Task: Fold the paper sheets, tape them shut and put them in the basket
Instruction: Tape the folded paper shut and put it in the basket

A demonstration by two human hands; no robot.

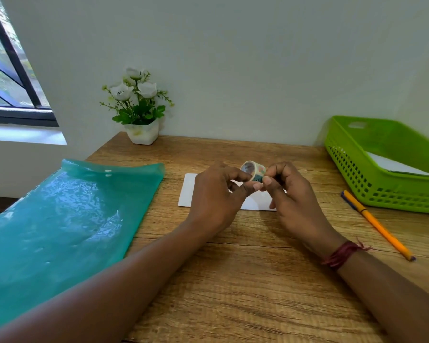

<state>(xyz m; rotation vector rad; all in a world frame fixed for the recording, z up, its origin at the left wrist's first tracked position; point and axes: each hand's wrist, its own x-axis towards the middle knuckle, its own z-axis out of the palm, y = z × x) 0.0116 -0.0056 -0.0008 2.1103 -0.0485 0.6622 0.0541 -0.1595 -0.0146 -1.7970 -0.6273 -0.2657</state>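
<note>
Head view: tape roll point(253, 170) between hands point(248, 194).

We've got bare forearms, no sleeves. Our right wrist wears a dark red thread band point(342, 254) w/ frayed ends.

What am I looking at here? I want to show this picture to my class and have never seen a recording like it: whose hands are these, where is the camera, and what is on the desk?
There is no machine: a person wears the single camera on their head, so you look down at their two bare hands. The left hand and right hand together hold a small patterned tape roll above a folded white paper lying on the wooden desk. To the left lies a teal plastic folder; on the right are an orange pen and a green basket with white paper already inside. A potted plant stands by the wall.
</note>
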